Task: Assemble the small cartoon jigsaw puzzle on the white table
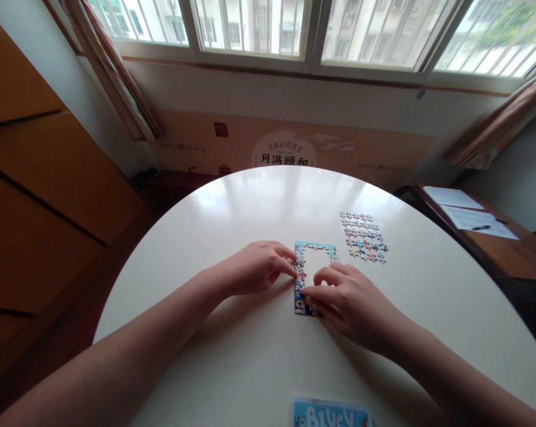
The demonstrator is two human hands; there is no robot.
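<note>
If the jigsaw border [314, 245] is nudged by left hand [265, 267] or right hand [348, 299], both curled, any pinch indiscernible, joints could be sprung.

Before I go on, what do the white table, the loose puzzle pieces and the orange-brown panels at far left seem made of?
White table: smooth and glossy, mirroring window light; perhaps laminate or lacquered wood.
Loose puzzle pieces: probably printed cardboard, being thin, flat and interlocking in shape; too small to judge finish.
Orange-brown panels: likely wood or veneer, judging by colour.
</note>
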